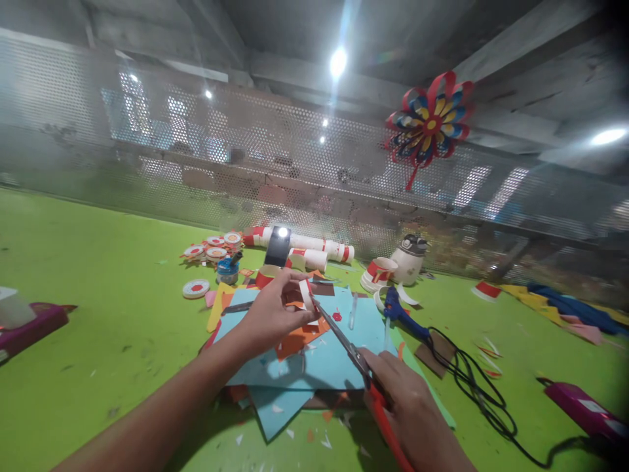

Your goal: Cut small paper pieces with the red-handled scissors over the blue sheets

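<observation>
My left hand (pixel 278 305) pinches a small white paper ring with red on it (pixel 306 295) between thumb and fingers, above the work pile. My right hand (pixel 405 396) is wrapped round the red handles of a pair of scissors (pixel 351 351). Their blades point up and left, and the tips meet the ring's lower right edge. Beneath both hands lie light blue paper sheets (pixel 319 373) with orange paper (pixel 299 341), a small red paper flower (pixel 337 314) and a clear pen-like stick (pixel 353 310) on top.
A blue glue gun (pixel 405 314) with a black cord lies right of the paper. Decorated discs (pixel 216 253), a blue jar (pixel 227 270), paper tubes (pixel 314 260), a paper cup (pixel 381 272) and a white jug (pixel 410 259) stand behind. Purple power strips (pixel 584 406) flank the green table (pixel 122 393).
</observation>
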`<state>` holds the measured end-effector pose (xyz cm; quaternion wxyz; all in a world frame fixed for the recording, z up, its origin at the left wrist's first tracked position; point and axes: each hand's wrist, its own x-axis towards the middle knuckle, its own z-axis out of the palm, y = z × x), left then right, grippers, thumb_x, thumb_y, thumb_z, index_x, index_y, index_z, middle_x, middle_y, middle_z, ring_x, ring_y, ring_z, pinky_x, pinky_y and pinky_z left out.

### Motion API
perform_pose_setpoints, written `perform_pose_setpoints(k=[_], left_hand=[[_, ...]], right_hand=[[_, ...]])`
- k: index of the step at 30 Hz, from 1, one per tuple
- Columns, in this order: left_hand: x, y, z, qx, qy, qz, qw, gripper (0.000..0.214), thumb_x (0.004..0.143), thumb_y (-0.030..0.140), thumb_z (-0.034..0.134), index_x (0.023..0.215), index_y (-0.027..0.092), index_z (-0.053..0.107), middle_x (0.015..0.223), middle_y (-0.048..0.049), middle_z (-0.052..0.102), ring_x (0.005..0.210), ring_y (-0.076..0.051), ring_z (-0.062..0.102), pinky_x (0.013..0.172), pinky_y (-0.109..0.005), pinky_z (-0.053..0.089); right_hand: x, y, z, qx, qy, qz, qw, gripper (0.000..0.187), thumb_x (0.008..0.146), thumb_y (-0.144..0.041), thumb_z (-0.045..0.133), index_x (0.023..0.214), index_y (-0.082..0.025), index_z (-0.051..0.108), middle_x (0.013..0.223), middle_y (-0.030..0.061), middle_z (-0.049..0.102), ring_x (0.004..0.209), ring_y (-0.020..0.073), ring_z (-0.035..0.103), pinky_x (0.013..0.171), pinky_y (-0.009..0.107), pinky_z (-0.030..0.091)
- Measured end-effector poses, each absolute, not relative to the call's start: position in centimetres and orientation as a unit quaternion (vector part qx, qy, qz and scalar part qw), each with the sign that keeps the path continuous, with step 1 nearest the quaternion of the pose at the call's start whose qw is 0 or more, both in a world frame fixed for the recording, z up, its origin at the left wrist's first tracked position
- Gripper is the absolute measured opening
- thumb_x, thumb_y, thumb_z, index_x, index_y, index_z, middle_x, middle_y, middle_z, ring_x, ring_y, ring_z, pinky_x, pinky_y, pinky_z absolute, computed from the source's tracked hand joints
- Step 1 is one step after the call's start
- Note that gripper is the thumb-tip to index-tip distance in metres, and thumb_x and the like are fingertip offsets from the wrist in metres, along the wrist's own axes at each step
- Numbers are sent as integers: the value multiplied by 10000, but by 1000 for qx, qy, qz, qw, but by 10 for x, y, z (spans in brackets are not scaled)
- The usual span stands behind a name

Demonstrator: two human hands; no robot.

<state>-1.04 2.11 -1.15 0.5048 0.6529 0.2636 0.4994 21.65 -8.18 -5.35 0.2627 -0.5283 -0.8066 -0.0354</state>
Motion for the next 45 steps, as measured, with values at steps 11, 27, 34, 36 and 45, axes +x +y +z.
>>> perform_pose_setpoints(k=[11,27,34,36,45], left_hand=[[-11,20,-10,638,268,483,536,404,653,131,708,978,191,476,960,-72,659,889,-214,647,778,-398,521],[-7,14,-6,626,295,492,528,461,616,130,725,997,180,470,1011,-94,652,890,-222,650,802,-412,516],[-7,14,-3,601,305,479,563,470,576,128,753,949,181,471,1004,-95,656,842,-216,651,759,-413,533],[-6,13,-2,595,305,475,572,477,577,130,754,955,182,468,1006,-96,656,835,-216,652,745,-417,540],[-14,21,-3,605,284,497,553,475,597,192,778,1011,160,548,950,-84,669,834,-211,639,743,-386,517]], right_hand=[[212,-84,-53,-556,-789,17,261,333,894,-208,434,1192,-152,572,855,105,629,770,255,595,699,396,494],[217,-81,-55,-537,-804,-11,256,321,901,-231,463,1201,-183,566,859,94,667,777,248,633,707,369,514],[221,-82,-53,-520,-820,-27,239,339,903,-233,466,1209,-144,580,890,127,699,788,260,660,715,376,534],[220,-82,-52,-519,-818,-17,246,329,904,-248,479,1200,-156,588,867,117,704,768,251,661,722,370,533],[212,-78,-39,-529,-803,33,274,311,837,-166,490,1107,-196,639,868,86,716,765,232,657,680,337,531]])
